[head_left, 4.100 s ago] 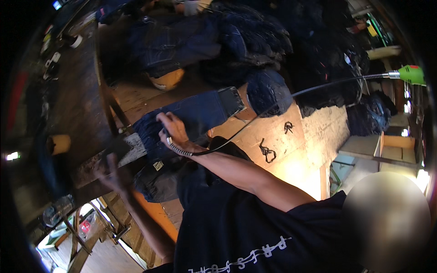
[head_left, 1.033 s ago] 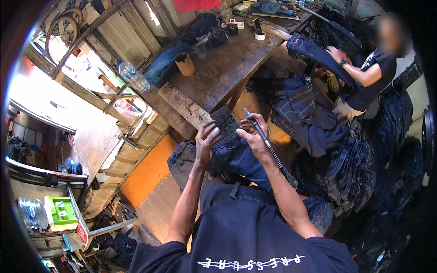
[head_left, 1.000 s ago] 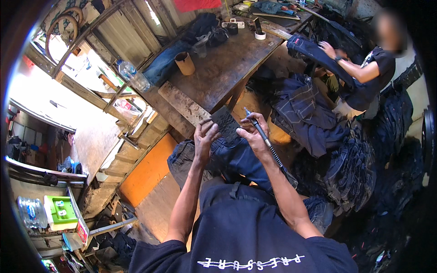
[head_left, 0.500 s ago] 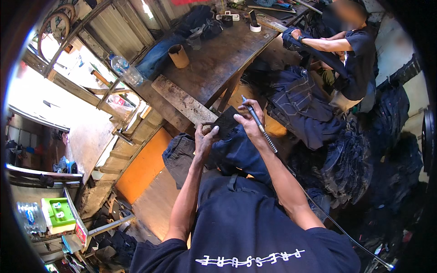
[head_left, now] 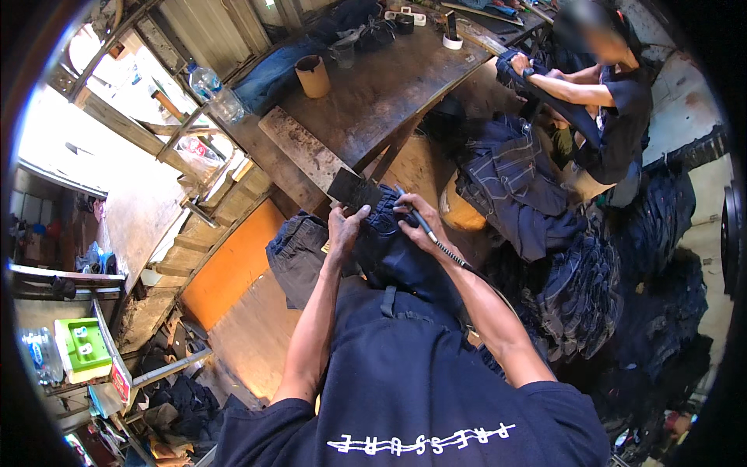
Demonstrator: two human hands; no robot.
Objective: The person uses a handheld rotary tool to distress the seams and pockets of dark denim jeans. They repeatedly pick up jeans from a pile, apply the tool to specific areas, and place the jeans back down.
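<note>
Close to a dark-blue cloth garment (head_left: 398,261), L hand (head_left: 344,229) is pinching a flat black rectangular plate (head_left: 352,189); R hand (head_left: 424,238) fingers are clamping a slim dark pen-shaped tool (head_left: 421,219), prob. needing steady angle.

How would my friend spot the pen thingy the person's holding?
From the big brown table, go down the picture to the person's right hand. It holds the pen-like tool. Unlike the flat black piece in the left hand, it's slim, with a ribbed tail.
</note>
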